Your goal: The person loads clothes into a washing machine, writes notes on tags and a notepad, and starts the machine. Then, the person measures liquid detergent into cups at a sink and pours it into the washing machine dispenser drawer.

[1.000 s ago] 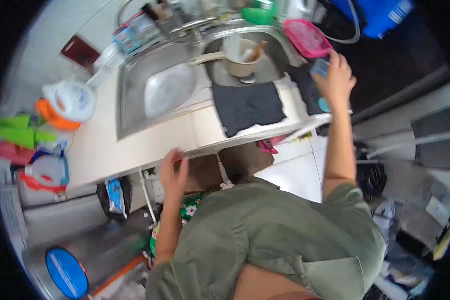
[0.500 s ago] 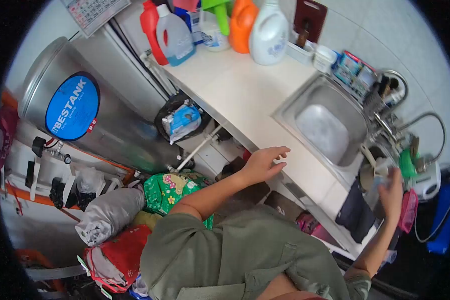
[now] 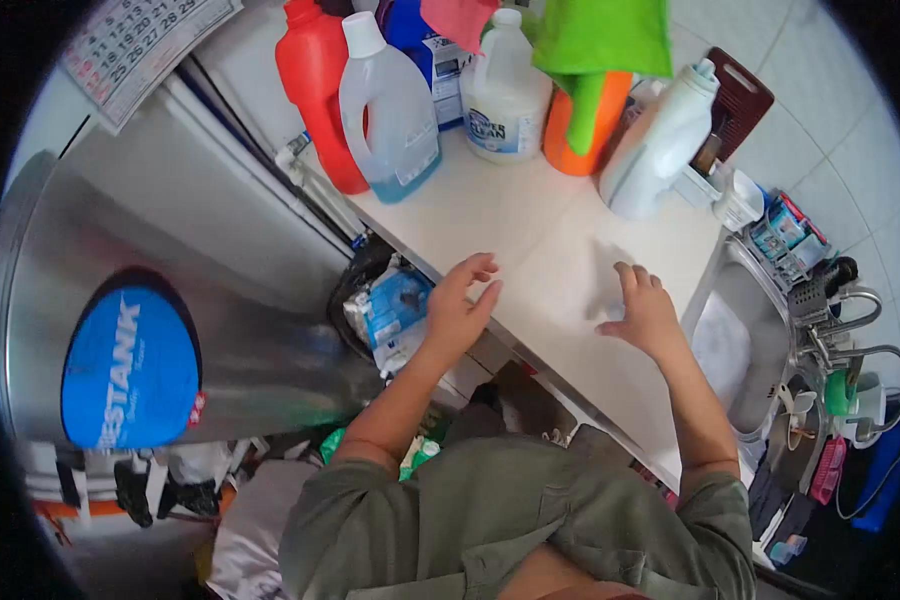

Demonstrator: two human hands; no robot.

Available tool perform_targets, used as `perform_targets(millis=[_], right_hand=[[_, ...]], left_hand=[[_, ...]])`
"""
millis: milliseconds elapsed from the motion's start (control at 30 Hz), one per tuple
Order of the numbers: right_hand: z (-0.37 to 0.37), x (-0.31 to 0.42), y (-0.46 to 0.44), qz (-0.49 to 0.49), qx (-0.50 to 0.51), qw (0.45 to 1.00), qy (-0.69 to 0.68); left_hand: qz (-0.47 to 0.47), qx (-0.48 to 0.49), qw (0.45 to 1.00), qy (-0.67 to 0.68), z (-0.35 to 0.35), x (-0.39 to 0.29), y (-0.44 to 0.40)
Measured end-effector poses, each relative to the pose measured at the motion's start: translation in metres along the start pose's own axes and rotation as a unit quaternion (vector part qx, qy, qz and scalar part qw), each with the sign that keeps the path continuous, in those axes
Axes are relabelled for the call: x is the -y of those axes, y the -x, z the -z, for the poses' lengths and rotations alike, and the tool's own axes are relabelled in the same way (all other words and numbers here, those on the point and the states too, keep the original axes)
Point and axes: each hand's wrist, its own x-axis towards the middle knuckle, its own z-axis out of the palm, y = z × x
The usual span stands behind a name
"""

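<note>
Over the front edge of the white counter [image 3: 530, 250] hovers my left hand [image 3: 458, 310], its fingers loosely apart and nothing in them. My right hand [image 3: 645, 310] is above the counter between my left hand and the sink, also holding nothing, with thumb and fingers spread. Beyond the hands, along the back, stand a red bottle [image 3: 320, 100], a clear jug of blue liquid [image 3: 390, 130], a white jug of cleaner [image 3: 505, 100], an orange bottle [image 3: 582, 130] and a white detergent bottle [image 3: 660, 140]. A green cloth [image 3: 600, 40] hangs over the orange bottle.
To the right is a steel sink [image 3: 760, 330] with suds in it, beside a curved faucet [image 3: 860, 310]. A large steel tank [image 3: 240, 330] stands left. Below the counter edge sits a bin [image 3: 350, 290] with a blue packet. A dark red board [image 3: 740, 100] leans at the wall.
My right hand has come from the far side of the sink to over the counter. My left hand has shifted slightly left. The view has turned toward the bottles and tank.
</note>
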Motion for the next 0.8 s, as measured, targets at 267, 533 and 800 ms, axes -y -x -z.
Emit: perform_targets(millis=[267,533,800], right_hand=[[0.037,0.138,-0.266,-0.02,-0.369,0.847,-0.382],[0.043,0.142,-0.307,-0.021,-0.413,0.798,-0.438],[0.055,0.128,-0.177,0.061,-0.425,0.778,-0.458]], left_hand=[[0.052,0.015,0.997,0.047,0.054,0.063,-0.016],[0.096,-0.013,0.994,0.045,0.083,0.056,-0.021],[-0.323,-0.025,0.919,-0.226,0.08,-0.072,-0.115]])
